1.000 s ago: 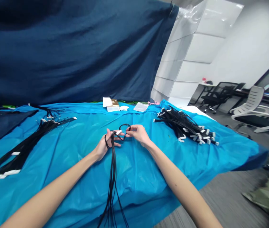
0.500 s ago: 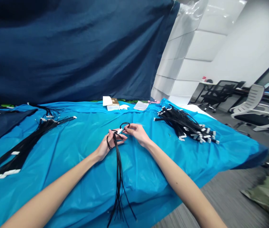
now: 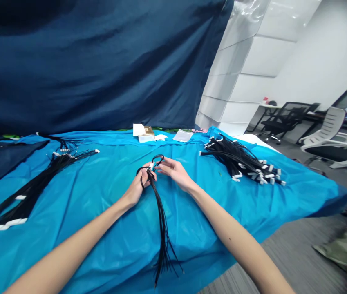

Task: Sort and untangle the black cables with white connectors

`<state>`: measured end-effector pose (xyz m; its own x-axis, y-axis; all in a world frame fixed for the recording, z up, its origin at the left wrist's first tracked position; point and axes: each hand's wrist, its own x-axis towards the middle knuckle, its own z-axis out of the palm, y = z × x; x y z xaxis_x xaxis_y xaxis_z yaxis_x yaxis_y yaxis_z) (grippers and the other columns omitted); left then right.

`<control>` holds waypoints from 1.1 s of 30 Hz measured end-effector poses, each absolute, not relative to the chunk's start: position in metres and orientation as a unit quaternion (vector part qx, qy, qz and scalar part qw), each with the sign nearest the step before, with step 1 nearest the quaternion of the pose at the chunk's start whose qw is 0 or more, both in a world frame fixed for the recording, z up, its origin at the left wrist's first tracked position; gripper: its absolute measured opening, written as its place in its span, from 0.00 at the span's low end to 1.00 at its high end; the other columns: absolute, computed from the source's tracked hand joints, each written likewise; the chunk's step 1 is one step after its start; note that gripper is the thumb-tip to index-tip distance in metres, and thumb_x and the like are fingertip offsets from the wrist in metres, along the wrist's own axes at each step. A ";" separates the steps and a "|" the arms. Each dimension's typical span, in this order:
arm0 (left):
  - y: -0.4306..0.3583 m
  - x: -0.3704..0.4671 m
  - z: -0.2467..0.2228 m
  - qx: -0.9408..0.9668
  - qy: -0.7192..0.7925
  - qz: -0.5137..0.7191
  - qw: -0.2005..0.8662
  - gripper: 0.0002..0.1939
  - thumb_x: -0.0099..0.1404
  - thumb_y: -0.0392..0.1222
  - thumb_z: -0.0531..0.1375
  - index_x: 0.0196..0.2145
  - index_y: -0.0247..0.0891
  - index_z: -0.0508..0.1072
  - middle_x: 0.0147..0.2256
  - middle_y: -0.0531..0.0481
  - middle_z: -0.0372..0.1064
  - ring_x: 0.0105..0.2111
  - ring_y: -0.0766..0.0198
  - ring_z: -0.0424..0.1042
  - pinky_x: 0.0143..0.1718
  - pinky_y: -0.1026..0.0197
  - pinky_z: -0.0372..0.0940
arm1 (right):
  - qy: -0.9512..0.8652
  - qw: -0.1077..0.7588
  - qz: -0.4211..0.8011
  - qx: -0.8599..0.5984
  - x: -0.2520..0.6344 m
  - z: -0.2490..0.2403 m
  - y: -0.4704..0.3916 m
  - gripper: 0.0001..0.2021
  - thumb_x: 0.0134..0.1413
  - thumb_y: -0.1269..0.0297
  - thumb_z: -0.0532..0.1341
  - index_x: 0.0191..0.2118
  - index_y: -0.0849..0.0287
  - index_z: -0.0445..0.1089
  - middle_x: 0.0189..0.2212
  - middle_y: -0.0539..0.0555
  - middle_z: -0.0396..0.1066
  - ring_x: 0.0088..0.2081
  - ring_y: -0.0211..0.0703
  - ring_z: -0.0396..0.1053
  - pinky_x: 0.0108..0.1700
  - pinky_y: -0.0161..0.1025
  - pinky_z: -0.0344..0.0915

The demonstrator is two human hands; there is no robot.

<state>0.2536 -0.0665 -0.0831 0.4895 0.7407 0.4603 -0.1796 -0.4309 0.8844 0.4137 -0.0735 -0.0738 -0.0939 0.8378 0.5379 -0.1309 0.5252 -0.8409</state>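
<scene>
In front of me my left hand (image 3: 138,184) is closed around a black wire harness (image 3: 160,222). A small white connector (image 3: 151,165) sticks up above the fingers, and the loose wires hang down past the table's front edge. Some wires curl in loops above and around the hand. My right hand (image 3: 173,170) pinches the wire loop on the connector's right side, its fingertips close to those of the left; the exact contact is small and partly hidden.
On the blue table cover (image 3: 106,228), a bundle of black cables with white connectors (image 3: 35,188) lies at left. A pile of similar cables (image 3: 237,159) lies at right. An open small box (image 3: 144,134) and a clear bag (image 3: 182,135) stand at the back.
My left hand has turned a little, and the hanging wires have swung to the right. My right hand's fingers have shifted slightly at the loop, which now stands nearer the connector.
</scene>
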 end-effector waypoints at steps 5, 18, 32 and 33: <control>-0.061 0.254 -0.086 0.687 0.174 0.472 0.524 0.30 0.60 0.61 0.46 0.53 0.38 0.58 0.33 0.50 0.65 0.39 0.63 0.63 0.48 0.57 0.57 | -0.673 0.589 0.306 -0.326 0.416 -0.077 -0.071 0.21 0.51 0.57 0.56 0.50 0.59 0.63 0.47 0.55 0.67 0.43 0.42 0.69 0.42 0.38 0.67; -0.073 0.261 -0.081 0.625 0.147 0.471 0.605 0.29 0.56 0.63 0.50 0.46 0.38 0.66 0.27 0.52 0.63 0.32 0.65 0.63 0.44 0.58 0.58 | -0.707 0.551 0.114 -0.429 0.415 -0.080 -0.072 0.16 0.59 0.62 0.47 0.48 0.61 0.64 0.34 0.55 0.71 0.27 0.38 0.69 0.35 0.37 0.66; -0.071 0.264 -0.087 0.615 0.159 0.482 0.603 0.32 0.57 0.62 0.51 0.55 0.45 0.60 0.46 0.50 0.66 0.48 0.61 0.63 0.50 0.60 0.57 | -0.745 0.509 -0.351 -0.249 0.403 -0.084 -0.095 0.08 0.55 0.67 0.55 0.36 0.57 0.71 0.29 0.53 0.68 0.31 0.36 0.61 0.33 0.35 0.61; -0.071 0.264 -0.088 0.617 0.163 0.485 0.597 0.31 0.57 0.62 0.50 0.55 0.45 0.60 0.47 0.50 0.66 0.49 0.61 0.62 0.51 0.60 0.56 | -0.743 0.510 -0.355 -0.249 0.403 -0.083 -0.096 0.08 0.55 0.66 0.55 0.35 0.58 0.71 0.29 0.53 0.68 0.30 0.36 0.61 0.33 0.35 0.61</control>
<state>0.2643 -0.0707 -0.0876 0.4759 0.7810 0.4044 -0.3781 -0.2335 0.8959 0.4031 -0.0961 -0.0834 -0.3556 0.0089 0.9346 0.7324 0.6239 0.2727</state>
